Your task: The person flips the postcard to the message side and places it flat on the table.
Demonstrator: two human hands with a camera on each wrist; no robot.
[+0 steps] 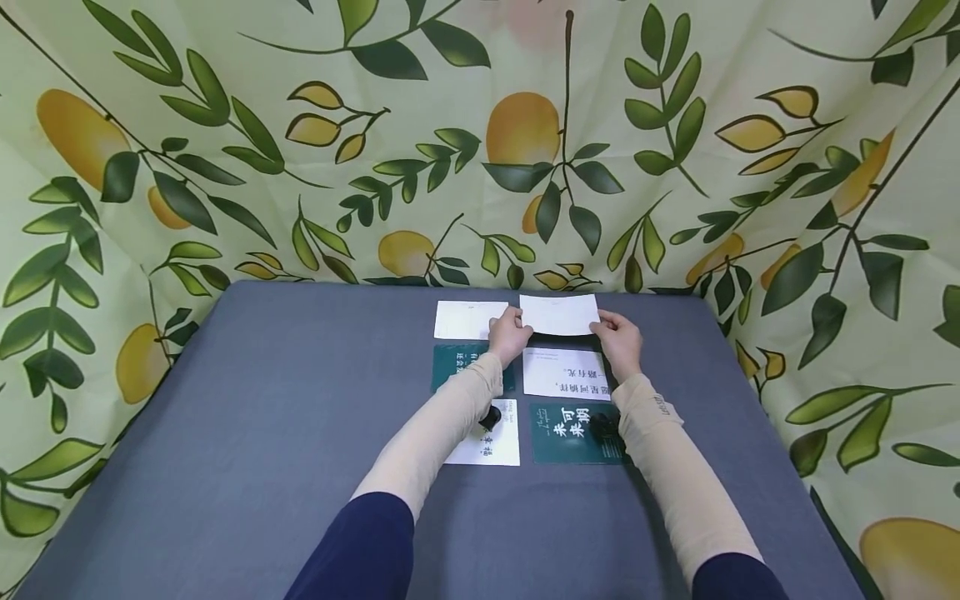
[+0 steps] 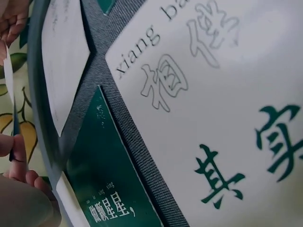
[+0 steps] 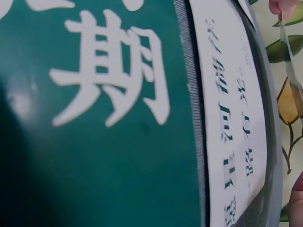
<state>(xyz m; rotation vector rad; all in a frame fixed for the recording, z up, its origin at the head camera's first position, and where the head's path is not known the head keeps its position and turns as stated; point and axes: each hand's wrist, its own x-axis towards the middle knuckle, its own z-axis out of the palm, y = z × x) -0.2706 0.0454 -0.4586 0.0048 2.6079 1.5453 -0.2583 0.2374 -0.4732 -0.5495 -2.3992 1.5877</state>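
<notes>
The left hand (image 1: 510, 335) and right hand (image 1: 620, 340) pinch opposite short ends of a white rectangular card (image 1: 558, 315), fingers closed on its edges, holding it raised over the far part of the grey cloth-covered desk (image 1: 262, 417). Nearer the person lie a white card with green characters (image 1: 562, 372), then a dark-green card with white characters (image 1: 566, 442). Three more cards form a column on the left.
</notes>
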